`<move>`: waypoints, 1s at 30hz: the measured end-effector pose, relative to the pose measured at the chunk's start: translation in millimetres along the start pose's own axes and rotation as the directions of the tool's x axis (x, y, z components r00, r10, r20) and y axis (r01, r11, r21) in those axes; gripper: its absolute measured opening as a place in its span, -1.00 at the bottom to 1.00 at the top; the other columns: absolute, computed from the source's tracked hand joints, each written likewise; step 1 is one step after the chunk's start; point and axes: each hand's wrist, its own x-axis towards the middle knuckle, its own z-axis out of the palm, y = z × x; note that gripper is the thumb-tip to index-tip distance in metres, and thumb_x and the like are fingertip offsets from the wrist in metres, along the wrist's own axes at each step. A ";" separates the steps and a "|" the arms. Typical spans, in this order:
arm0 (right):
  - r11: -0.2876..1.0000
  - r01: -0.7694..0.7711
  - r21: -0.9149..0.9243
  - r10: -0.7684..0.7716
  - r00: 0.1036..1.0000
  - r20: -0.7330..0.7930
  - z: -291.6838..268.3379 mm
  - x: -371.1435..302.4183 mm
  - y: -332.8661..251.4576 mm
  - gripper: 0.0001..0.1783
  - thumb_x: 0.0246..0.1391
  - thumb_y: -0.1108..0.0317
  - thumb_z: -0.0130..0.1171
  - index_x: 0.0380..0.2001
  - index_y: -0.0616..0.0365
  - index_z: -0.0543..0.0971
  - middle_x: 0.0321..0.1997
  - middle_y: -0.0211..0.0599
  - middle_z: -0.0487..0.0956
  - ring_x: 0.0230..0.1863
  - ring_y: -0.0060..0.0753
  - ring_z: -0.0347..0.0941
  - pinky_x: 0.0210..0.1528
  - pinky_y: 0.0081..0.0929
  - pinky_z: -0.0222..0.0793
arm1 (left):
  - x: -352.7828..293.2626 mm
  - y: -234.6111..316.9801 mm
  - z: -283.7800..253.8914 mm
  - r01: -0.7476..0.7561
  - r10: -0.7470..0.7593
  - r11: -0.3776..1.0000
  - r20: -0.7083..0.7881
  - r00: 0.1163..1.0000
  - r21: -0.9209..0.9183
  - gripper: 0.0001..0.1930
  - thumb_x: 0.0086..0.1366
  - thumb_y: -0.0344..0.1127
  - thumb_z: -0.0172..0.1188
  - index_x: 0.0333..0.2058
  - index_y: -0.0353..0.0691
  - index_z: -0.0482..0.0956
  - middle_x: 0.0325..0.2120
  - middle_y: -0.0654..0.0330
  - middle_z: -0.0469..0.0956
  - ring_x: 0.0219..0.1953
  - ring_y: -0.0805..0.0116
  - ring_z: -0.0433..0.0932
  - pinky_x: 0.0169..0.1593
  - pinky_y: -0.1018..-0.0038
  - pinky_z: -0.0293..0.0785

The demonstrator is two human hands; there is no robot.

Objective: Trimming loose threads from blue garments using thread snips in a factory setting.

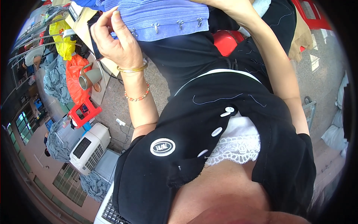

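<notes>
A blue ribbed knit garment [164, 16] lies over my lap at the top of the view, with several small metal clasps [155, 27] in a row along its near edge. My left hand [117, 37] is at the garment's left side. Its thumb and forefinger are pinched together at the fabric's edge, and its other fingers are curled. My right hand [220, 3] reaches in at the upper edge of the picture, by the garment's right end. Most of its fingers are cut off or hidden there.
Left of me is a wooden tabletop [84, 22]. Beyond it are a mug [90, 77], red and yellow plastic bags, a red stool [85, 112], a white air cooler [89, 147] and piles of grey-blue cloth [57, 80]. A red seat [225, 42] shows by my legs.
</notes>
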 end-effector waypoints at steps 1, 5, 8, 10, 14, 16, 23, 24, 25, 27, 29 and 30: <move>0.999 0.017 0.039 -0.018 1.000 0.018 -0.8 7.6 5.8 -0.67 0.13 0.39 0.40 -0.05 0.27 0.63 -0.38 -0.61 0.53 -0.35 -0.75 0.39 -0.26 -0.74 0.28 | -4.3 -4.3 6.7 0.022 -0.030 0.994 -0.070 0.997 -0.110 -0.89 0.43 -0.39 0.20 -0.16 -0.28 0.63 -0.29 0.25 0.58 -0.36 0.56 0.47 -0.26 0.60 0.42; 0.989 0.066 0.133 -0.069 0.997 0.018 -7.3 23.1 -1.7 -0.78 0.16 0.40 0.36 -0.16 0.27 0.67 -0.23 -0.45 0.66 -0.23 -0.66 0.52 -0.13 -0.64 0.41 | -6.3 -22.5 11.1 0.021 -0.046 0.976 -0.112 0.993 -0.218 -0.87 0.47 -0.40 0.14 -0.09 -0.31 0.54 -0.33 0.25 0.56 -0.38 0.63 0.43 -0.28 0.69 0.37; 0.994 0.061 0.094 -0.065 0.997 0.044 -2.9 32.4 -20.6 -0.79 0.18 0.40 0.34 -0.15 0.26 0.67 -0.22 -0.45 0.67 -0.22 -0.66 0.52 -0.11 -0.63 0.42 | -5.0 -32.9 8.7 0.043 -0.066 0.976 -0.105 0.992 -0.214 -0.87 0.47 -0.42 0.15 -0.08 -0.31 0.52 -0.43 0.30 0.54 -0.47 0.68 0.39 -0.35 0.72 0.34; 0.996 0.057 0.070 -0.063 0.995 0.080 -1.6 40.2 -26.8 -0.80 0.19 0.40 0.33 -0.15 0.26 0.67 -0.22 -0.45 0.67 -0.21 -0.65 0.52 -0.09 -0.62 0.43 | -2.4 -46.4 7.0 0.008 -0.025 0.990 -0.119 0.993 -0.138 -0.88 0.45 -0.42 0.17 -0.10 -0.30 0.54 -0.49 0.34 0.55 -0.55 0.68 0.38 -0.42 0.70 0.35; 0.976 0.187 0.109 -0.202 0.969 0.141 15.6 52.9 -35.4 -0.80 0.22 0.38 0.31 -0.15 0.25 0.67 -0.23 -0.48 0.66 -0.22 -0.68 0.51 -0.12 -0.64 0.41 | 3.8 -67.3 -2.4 -0.047 0.057 0.995 -0.111 0.992 0.089 -0.90 0.42 -0.39 0.24 -0.18 -0.28 0.60 -0.47 0.26 0.61 -0.50 0.60 0.50 -0.41 0.63 0.44; 0.992 0.117 0.047 -0.123 0.982 0.141 28.1 58.4 -42.7 -0.81 0.22 0.37 0.31 -0.16 0.25 0.67 -0.23 -0.49 0.66 -0.22 -0.70 0.50 -0.14 -0.65 0.40 | 9.1 -67.0 -13.4 -0.034 0.045 0.969 -0.039 0.998 0.243 -0.88 0.36 -0.35 0.30 -0.20 -0.24 0.63 -0.51 0.20 0.57 -0.56 0.49 0.50 -0.41 0.53 0.48; 0.986 0.161 0.047 -0.166 0.975 0.147 29.1 70.2 -27.3 -0.85 0.23 0.39 0.29 -0.21 0.25 0.67 -0.28 -0.54 0.64 -0.27 -0.73 0.47 -0.18 -0.68 0.39 | 8.0 -3.0 -29.2 -0.029 0.031 0.999 -0.052 0.998 0.042 -0.84 0.23 -0.47 0.39 -0.19 -0.23 0.71 -0.27 0.18 0.57 -0.29 0.39 0.55 -0.25 0.48 0.52; 0.986 0.159 0.049 -0.165 0.975 0.151 30.0 69.9 -27.9 -0.85 0.23 0.39 0.29 -0.21 0.25 0.67 -0.28 -0.54 0.64 -0.27 -0.73 0.47 -0.18 -0.68 0.39 | 7.4 12.6 -33.2 -0.050 0.051 0.999 -0.042 0.998 0.006 -0.83 0.22 -0.47 0.39 -0.19 -0.22 0.72 -0.25 0.17 0.57 -0.25 0.38 0.56 -0.22 0.47 0.53; 0.986 0.158 0.046 -0.163 0.975 0.152 29.9 70.9 -28.1 -0.85 0.22 0.39 0.29 -0.21 0.25 0.67 -0.28 -0.54 0.64 -0.27 -0.73 0.47 -0.19 -0.68 0.39 | 11.8 21.1 -35.6 -0.207 0.199 0.974 0.089 0.976 0.090 -0.80 0.18 -0.45 0.43 -0.19 -0.20 0.74 -0.18 0.17 0.58 -0.19 0.32 0.57 -0.15 0.46 0.53; 0.987 0.158 0.041 -0.162 0.975 0.152 29.3 71.4 -27.8 -0.85 0.22 0.39 0.30 -0.21 0.25 0.67 -0.28 -0.54 0.64 -0.27 -0.73 0.47 -0.19 -0.68 0.39 | 10.8 37.7 -27.1 -0.206 0.195 0.978 0.201 0.960 0.035 -0.69 0.07 -0.37 0.52 -0.16 -0.17 0.75 -0.16 0.17 0.59 -0.12 0.28 0.57 -0.09 0.44 0.50; 0.986 0.156 0.066 -0.164 0.975 0.148 28.3 70.6 -27.0 -0.85 0.22 0.40 0.30 -0.20 0.25 0.67 -0.27 -0.53 0.64 -0.26 -0.73 0.47 -0.19 -0.67 0.39 | 5.9 41.8 -19.9 -0.188 0.153 0.975 0.254 0.955 0.119 -0.63 0.05 -0.45 0.52 -0.10 -0.18 0.76 -0.14 0.15 0.61 -0.07 0.29 0.58 -0.02 0.45 0.52; 0.985 0.158 0.067 -0.166 0.976 0.144 27.9 70.0 -27.0 -0.85 0.22 0.40 0.30 -0.20 0.25 0.67 -0.27 -0.53 0.64 -0.26 -0.73 0.47 -0.19 -0.67 0.39 | 4.5 38.6 -17.8 -0.190 0.156 0.975 0.255 0.954 0.117 -0.63 0.05 -0.45 0.52 -0.10 -0.18 0.76 -0.14 0.15 0.61 -0.07 0.29 0.58 -0.02 0.45 0.52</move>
